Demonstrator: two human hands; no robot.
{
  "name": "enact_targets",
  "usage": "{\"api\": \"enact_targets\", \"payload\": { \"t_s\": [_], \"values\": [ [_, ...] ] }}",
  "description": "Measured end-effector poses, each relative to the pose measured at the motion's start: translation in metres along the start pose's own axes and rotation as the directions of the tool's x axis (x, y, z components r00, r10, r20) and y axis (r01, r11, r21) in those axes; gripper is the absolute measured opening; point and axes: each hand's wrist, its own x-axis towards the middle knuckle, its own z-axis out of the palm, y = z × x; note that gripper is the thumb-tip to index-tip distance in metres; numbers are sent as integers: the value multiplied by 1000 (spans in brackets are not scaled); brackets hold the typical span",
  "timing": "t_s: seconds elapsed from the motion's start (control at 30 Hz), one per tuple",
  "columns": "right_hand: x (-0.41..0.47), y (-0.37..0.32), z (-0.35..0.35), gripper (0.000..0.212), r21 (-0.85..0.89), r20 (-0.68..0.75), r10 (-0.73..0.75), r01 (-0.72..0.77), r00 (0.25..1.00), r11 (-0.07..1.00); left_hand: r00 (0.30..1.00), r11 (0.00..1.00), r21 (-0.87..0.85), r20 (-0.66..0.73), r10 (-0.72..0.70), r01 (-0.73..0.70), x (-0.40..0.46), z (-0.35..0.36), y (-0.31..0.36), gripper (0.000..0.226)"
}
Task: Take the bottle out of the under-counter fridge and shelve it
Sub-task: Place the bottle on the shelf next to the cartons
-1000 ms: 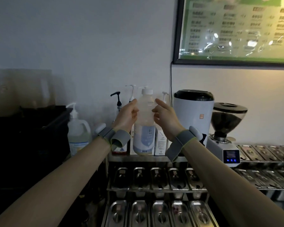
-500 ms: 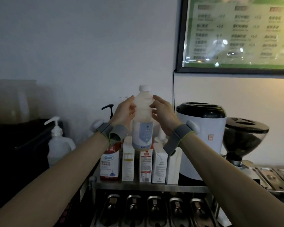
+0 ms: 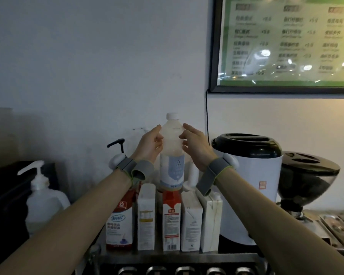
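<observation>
A tall translucent bottle [image 3: 171, 155] with a white cap and a pale blue label is held upright between both hands. My left hand [image 3: 149, 144] grips its upper part from the left, my right hand [image 3: 197, 145] from the right. The bottle's base hovers just above, or rests on, the tops of a row of cartons [image 3: 169, 217] standing on a steel shelf [image 3: 177, 257]; I cannot tell which. Both wrists wear grey straps with white sensors.
A white canister with a black lid [image 3: 248, 175] stands right of the cartons, then a dark coffee grinder [image 3: 306, 181]. A pump dispenser bottle [image 3: 42, 197] stands at left beside a dark box. A framed menu board [image 3: 286, 42] hangs on the wall. Steel pans sit at right.
The view has tilted up and closed in on the shelf. Both hands still hold the bottle, now raised above the carton tops instead of in front of them.
</observation>
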Motion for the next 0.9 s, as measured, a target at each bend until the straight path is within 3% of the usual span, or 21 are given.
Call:
{"api": "enact_targets", "payload": {
  "t_s": [0.3, 0.57, 0.9],
  "values": [
    [9, 16, 6, 83, -32, -20, 29, -30, 999, 999, 1000, 1000, -5, -9, -17, 17, 29, -10, -25, 32],
    [21, 25, 10, 68, -23, 2, 33, -33, 999, 999, 1000, 999, -34, 5, -11, 12, 43, -19, -34, 31],
    [32, 37, 7, 67, -32, 3, 13, -13, 1000, 999, 1000, 1000, 20, 14, 3, -3, 55, -22, -41, 22]
  ]
}}
